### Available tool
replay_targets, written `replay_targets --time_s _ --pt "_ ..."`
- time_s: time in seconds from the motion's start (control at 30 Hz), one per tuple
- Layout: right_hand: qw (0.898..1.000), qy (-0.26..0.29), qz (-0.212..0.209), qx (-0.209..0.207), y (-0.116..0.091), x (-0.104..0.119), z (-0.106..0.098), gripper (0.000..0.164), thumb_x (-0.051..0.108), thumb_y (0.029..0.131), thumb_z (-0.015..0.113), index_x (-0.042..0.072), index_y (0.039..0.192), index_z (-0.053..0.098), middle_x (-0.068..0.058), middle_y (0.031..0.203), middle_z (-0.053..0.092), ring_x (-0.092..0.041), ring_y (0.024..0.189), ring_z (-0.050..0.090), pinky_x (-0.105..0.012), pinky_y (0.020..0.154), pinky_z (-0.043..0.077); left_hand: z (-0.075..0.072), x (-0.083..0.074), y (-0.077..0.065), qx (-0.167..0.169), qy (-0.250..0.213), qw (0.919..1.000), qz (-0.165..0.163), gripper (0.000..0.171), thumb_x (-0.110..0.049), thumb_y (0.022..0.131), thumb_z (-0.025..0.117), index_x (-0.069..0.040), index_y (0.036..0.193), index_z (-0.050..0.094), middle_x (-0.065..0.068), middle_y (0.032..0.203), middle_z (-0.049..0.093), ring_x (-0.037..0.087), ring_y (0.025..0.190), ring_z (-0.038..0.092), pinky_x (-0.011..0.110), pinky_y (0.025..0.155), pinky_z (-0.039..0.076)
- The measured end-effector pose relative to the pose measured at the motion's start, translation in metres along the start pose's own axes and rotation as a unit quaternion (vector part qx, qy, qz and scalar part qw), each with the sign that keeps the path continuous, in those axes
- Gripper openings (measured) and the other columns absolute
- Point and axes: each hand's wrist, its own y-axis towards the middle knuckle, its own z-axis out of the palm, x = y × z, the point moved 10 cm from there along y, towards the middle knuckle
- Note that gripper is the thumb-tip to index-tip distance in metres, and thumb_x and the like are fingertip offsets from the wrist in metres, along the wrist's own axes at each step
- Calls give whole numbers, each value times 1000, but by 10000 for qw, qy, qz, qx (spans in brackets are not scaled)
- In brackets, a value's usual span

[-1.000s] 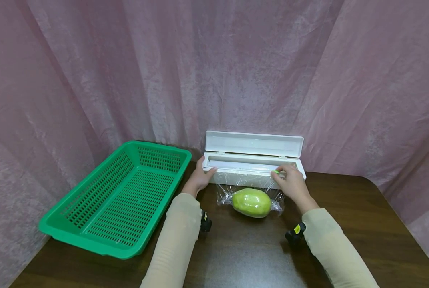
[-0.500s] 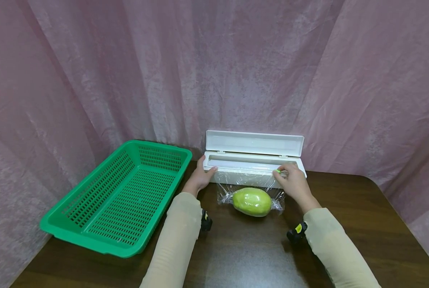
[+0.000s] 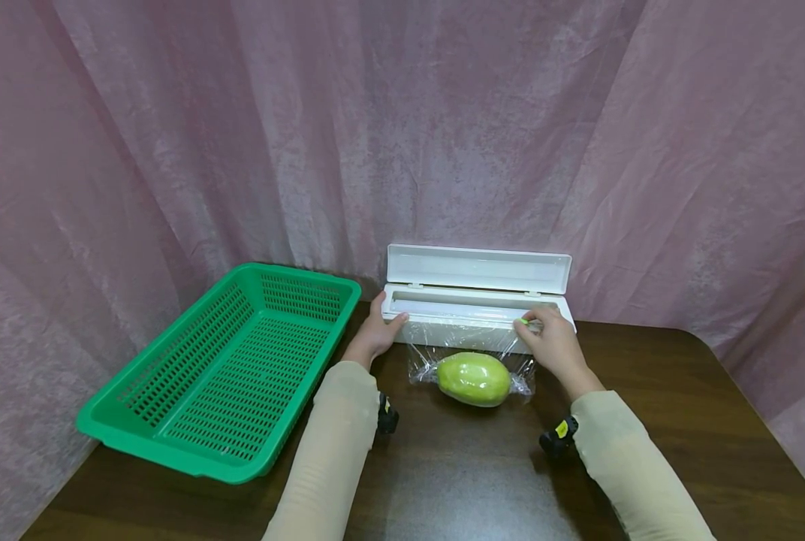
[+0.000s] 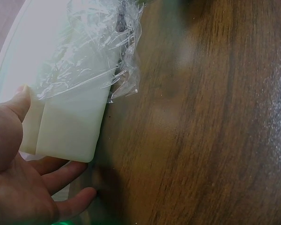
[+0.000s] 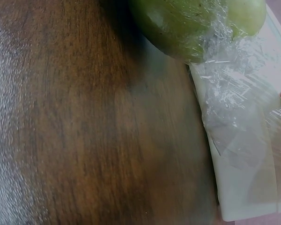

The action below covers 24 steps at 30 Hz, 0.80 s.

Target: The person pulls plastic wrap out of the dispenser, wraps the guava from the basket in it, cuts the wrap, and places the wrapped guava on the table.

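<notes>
A white cling film box (image 3: 436,336) stands at the back of the table, its hinged lid (image 3: 477,269) raised. My left hand (image 3: 375,330) grips the box's left end; in the left wrist view the thumb lies on top and the fingers (image 4: 68,177) reach round the end. At the box's front edge on the right, my right hand (image 3: 551,346) pinches a small bright green slider (image 3: 524,321). Clear plastic film (image 4: 91,70) runs from the box down to a green oblong fruit (image 3: 474,379), which is wrapped in it with bunched film at both ends.
A green perforated plastic basket (image 3: 193,458) sits to the left, close beside the left forearm. The brown wooden table (image 3: 456,481) extends in front and to the right. A pink curtain (image 3: 483,135) hangs right behind the box.
My right hand and the green slider have shifted slightly to the right along the box's front edge. The left hand keeps its grip, and the wrapped fruit stays in place.
</notes>
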Motion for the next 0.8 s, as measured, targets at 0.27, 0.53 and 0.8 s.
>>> replay_targets --time_s 0.27,0.53,0.8 --pt "10000 -23 36 60 0 -1 0 24 23 89 64 0 96 66 -18 100 63 -35 93 60 -50 83 47 0 -1 -2 14 -31 10000 -18 77 -39 95 53 -19 153 5 21 154 22 38 142 22 52 115 19" --pt "9999 -30 -79 -76 -1 3 -4 22 21 87 65 0 92 66 -18 97 65 -35 94 60 -49 83 47 0 0 -1 -8 -4 10000 18 77 -39 95 53 -19 153 6 21 154 23 37 141 23 51 115 20" --pt "9999 -98 -87 -100 -1 0 -4 22 22 87 66 1 92 66 -17 97 64 -35 91 61 -49 81 48 -1 -1 -3 51 -75 10000 4 76 -39 96 52 -20 153 6 21 155 21 38 142 21 52 114 20"
